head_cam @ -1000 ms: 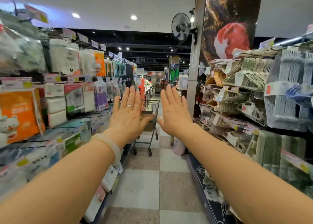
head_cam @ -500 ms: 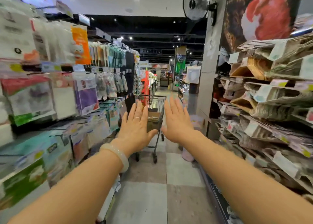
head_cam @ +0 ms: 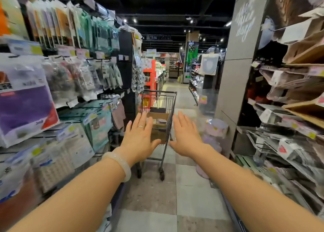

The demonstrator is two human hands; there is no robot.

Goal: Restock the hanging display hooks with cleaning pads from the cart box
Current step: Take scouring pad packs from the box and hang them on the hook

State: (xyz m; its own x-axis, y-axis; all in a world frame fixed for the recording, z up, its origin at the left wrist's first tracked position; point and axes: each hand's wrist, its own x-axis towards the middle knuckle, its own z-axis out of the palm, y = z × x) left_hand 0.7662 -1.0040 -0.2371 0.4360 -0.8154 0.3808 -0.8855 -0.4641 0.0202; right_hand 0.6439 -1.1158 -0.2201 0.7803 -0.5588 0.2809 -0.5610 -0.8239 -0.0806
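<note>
Left hand [head_cam: 140, 137]: one; raised, back toward the camera, fingers straight and spread, pointing up the aisle; nothing held. Ring on one finger, pale bangle [head_cam: 121, 163] on the wrist.
Right hand [head_cam: 185, 135]: one; raised beside the left, flat and spread, fingers pointing up the aisle; nothing held.
Cart [head_cam: 158, 112]: one; dark wire frame, standing on the tiled floor [head_cam: 152, 196] mid-aisle, beyond both hands; long axis running along the aisle, away from the camera.
Cart box [head_cam: 158, 117]: one; brown cardboard, top open, seated inside the cart basket; partly hidden behind the left hand.
Cleaning pads [head_cam: 160, 121]: flat packs lying in the box; at least two visible, exact count not readable.
Hanging display hooks [head_cam: 82, 107]: left wall of the aisle, in several rows; packets hanging flat faces outward, long axis vertical; count blurred.
Right shelving [head_cam: 289, 91]: tilted trays of stacked goods.
Pillar [head_cam: 235, 65]: grey, right of the cart.
</note>
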